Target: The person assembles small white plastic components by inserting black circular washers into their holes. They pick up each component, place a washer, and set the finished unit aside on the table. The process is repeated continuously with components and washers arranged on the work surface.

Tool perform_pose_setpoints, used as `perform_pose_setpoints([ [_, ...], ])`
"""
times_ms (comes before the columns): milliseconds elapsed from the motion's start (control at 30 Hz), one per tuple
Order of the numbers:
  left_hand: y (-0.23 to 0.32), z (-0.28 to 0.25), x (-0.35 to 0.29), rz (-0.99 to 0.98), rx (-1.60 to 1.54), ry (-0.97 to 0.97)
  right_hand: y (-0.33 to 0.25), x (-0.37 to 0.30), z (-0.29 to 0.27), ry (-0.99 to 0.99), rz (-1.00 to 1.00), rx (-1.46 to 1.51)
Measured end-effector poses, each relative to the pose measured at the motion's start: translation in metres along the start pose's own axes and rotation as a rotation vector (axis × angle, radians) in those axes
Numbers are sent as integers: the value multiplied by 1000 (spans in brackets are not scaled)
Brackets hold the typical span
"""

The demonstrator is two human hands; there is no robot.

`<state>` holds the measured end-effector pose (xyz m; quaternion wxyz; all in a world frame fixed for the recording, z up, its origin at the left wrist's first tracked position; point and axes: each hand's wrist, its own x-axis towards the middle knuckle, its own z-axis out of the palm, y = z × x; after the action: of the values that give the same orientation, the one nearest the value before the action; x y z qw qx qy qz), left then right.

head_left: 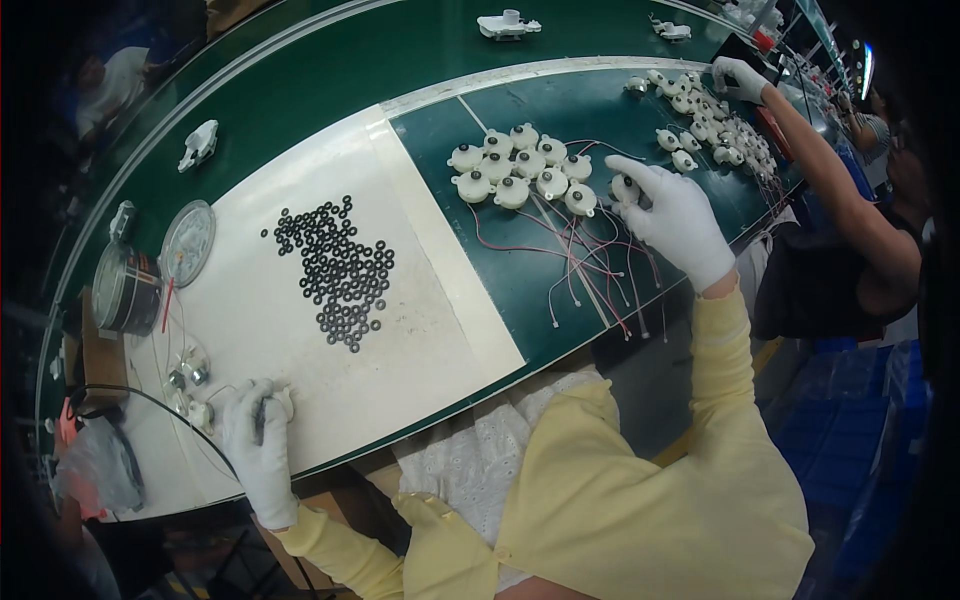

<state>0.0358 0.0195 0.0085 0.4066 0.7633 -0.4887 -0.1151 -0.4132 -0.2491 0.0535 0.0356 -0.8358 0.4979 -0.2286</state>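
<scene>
The right hand (pixel 682 222) pinches a white housing (pixel 624 188) between thumb and fingers, right of the grouped housings (pixel 512 192); their leads (pixel 576 302) trail toward the near edge, presumably to limit tangling. The left hand (pixel 258 440), near left, curls at a white part (pixel 286 400); whether it is clamped cannot be told. Black rings (pixel 349 278) lie between, likely spread for access. No lettering is legible on the housings.

A green conveyor belt (pixel 400 60) runs beyond the green-and-white counter (pixel 425 310); blue bins (pixel 850 485) sit lower right, a light tube (pixel 867 70) glowing upper right.
</scene>
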Motion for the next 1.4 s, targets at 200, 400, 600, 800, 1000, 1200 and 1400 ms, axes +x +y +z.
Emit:
perform_pose_setpoints([
  [200,0,0,-1,-12,-50,10,7,4,12,-32,-70,-63],
  [400,7,4,-1,-43,-125,23,6,1,14,-3,7,10],
  [600,-2,6,3,-26,-167,-3,12,6,16,-24,131,89],
  [800,8,-4,-20,-111,-537,192,-33,-21,-16,191,226,273],
  [1000,92,48,-10,381,-427,72,-154,-69,30,-43,-341,969],
  [1200,130,67,-12,726,-36,182,-208,-70,76,-205,-37,1666],
  [1400,93,18,0,667,34,151,-170,-39,68,-552,229,2133],
])
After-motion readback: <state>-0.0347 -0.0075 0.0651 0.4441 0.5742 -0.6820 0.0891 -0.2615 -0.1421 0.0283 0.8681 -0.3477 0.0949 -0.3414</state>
